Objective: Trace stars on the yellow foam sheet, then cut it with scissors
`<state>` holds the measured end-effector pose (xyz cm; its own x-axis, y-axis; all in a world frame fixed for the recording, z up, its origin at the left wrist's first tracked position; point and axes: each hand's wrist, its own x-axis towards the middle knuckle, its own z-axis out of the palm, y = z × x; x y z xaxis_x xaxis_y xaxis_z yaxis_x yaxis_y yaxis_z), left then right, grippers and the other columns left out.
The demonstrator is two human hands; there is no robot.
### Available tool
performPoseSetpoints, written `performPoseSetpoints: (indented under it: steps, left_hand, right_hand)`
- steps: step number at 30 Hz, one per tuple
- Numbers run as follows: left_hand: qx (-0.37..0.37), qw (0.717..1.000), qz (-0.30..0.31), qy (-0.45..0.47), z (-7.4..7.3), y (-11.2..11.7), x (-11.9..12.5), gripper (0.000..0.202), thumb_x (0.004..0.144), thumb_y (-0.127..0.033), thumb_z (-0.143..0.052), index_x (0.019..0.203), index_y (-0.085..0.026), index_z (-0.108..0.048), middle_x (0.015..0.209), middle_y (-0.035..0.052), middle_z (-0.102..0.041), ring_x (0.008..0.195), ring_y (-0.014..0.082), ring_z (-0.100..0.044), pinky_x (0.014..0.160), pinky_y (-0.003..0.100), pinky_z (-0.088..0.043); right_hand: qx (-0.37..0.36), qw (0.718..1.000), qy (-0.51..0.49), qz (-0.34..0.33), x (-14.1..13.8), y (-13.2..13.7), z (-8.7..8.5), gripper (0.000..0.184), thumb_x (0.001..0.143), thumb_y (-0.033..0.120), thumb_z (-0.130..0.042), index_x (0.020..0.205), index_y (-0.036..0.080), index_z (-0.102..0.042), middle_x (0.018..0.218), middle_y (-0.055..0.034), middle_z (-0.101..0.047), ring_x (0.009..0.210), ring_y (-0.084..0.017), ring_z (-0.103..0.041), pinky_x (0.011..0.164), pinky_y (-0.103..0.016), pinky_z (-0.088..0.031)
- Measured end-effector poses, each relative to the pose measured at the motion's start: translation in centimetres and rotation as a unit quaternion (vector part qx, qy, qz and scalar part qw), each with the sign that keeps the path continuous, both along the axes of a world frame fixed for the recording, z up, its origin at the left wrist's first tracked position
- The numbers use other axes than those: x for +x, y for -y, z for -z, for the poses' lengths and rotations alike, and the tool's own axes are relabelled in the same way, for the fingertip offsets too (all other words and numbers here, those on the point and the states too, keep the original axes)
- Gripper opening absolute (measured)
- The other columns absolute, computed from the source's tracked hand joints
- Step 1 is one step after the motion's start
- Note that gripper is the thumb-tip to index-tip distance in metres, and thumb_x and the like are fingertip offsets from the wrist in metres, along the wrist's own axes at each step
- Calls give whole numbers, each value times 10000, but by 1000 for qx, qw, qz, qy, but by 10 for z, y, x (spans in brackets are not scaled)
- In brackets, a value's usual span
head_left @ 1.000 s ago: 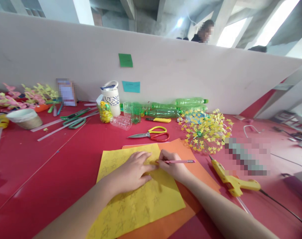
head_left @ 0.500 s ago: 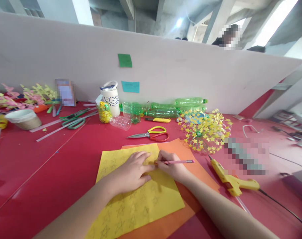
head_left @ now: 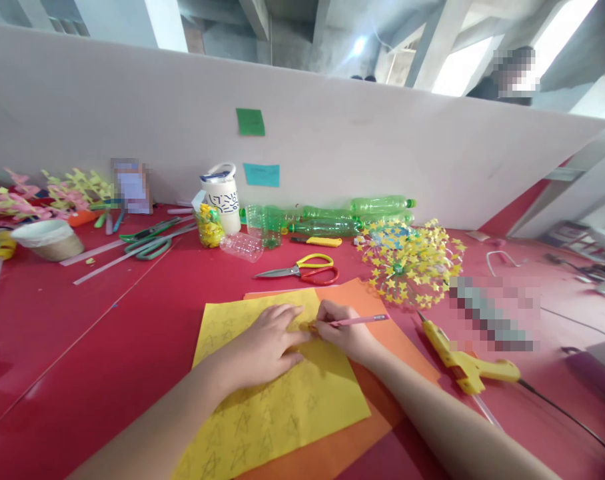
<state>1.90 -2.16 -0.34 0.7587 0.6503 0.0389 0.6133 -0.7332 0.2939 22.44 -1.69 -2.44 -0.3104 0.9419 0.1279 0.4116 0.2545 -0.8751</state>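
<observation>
A yellow paper sheet (head_left: 277, 407) covered with several pencilled stars lies on an orange sheet (head_left: 382, 340) on the red table. My left hand (head_left: 262, 347) lies flat on the yellow sheet, fingers stretched out and pressing it down. My right hand (head_left: 345, 330) is closed on a pink pencil (head_left: 360, 321). The pencil's tip meets the yellow sheet just beside my left fingertips, near the sheet's upper right part.
A yellow glue gun (head_left: 462, 360) with its cable lies right of the sheets. Yellow-red scissors (head_left: 302, 270), a ball of yellow paper stars (head_left: 412, 263), green plastic bottles (head_left: 352, 213), a white cup (head_left: 222, 193) and a basket (head_left: 47, 239) stand behind. A person's head shows beyond the white partition (head_left: 332, 147).
My right hand has tilted the pencil slightly, its far end a bit higher. The person behind the partition has moved to the right. My left hand has stayed put.
</observation>
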Motion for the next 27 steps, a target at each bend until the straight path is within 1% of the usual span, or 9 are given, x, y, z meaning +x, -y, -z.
performPoseSetpoints:
  steps: [4,7,10,13,16,18,21,23,27]
  left_hand:
    - [-3,1000,1,0,0,0,-1,360,872,-375,-457,1231,-391,-464,1401,12,-280,1276,287,-223,1002,458,-254]
    - [-8,1000,2,-3,-1,0,-1,380,883,-373,-439,1261,-395,-417,1410,7,-268,1285,271,-214,1008,449,-245]
    - [-28,1000,-9,5,-4,0,-2,484,882,-348,-437,1341,-337,-287,1420,15,-262,1291,249,-209,1026,424,-223]
    - [-40,999,-23,22,-4,-1,-2,565,865,-323,-455,1370,-274,-206,1414,22,-282,1291,229,-212,1036,388,-219]
    - [-28,999,-26,17,-3,-3,-3,517,863,-391,-450,1333,-241,-293,1410,39,-285,1288,232,-219,1035,375,-218]
    - [-17,999,-32,7,-2,-4,-3,504,852,-472,-445,1284,-221,-375,1411,53,-280,1286,245,-221,1032,375,-221]
    - [0,999,-42,4,-1,-6,-4,553,818,-544,-461,1262,-218,-404,1405,61,-287,1274,263,-240,1030,389,-217]
    - [4,999,-43,3,-1,-6,-5,570,811,-547,-471,1279,-234,-385,1402,59,-294,1268,270,-252,1029,399,-211]
    - [0,999,-41,-6,-1,-6,-5,523,819,-517,-478,1275,-273,-397,1405,45,-284,1273,276,-241,1017,406,-228]
  right_hand:
    - [-9,999,-32,8,2,0,0,99,708,122,-480,641,176,-429,531,48,-465,467,-67,-384,432,-171,-274]
    - [-37,994,-95,46,5,-1,-2,111,784,206,-448,676,185,-430,519,47,-481,424,-68,-392,415,-176,-286]
    - [-77,985,-134,73,8,-1,-5,151,836,282,-391,716,196,-421,477,57,-462,374,-72,-373,388,-181,-272]
    - [-81,988,-120,57,10,1,-8,44,768,221,-481,757,195,-447,506,66,-449,417,-72,-376,410,-178,-266]
    - [-70,993,-92,-2,10,6,-10,81,682,118,-503,739,175,-494,585,50,-458,503,-71,-387,458,-179,-269]
    - [-74,993,-82,-32,9,9,-11,99,668,97,-483,734,164,-514,611,40,-470,527,-73,-386,472,-184,-269]
    - [-70,993,-89,-27,9,11,-10,74,678,113,-483,728,162,-507,603,40,-466,524,-72,-370,468,-186,-260]
    - [-66,993,-92,-18,8,10,-8,47,681,124,-488,704,165,-488,587,44,-454,513,-71,-356,458,-187,-249]
    - [-59,996,-73,-1,6,9,-4,62,684,135,-496,653,168,-454,549,48,-436,491,-68,-348,446,-185,-241]
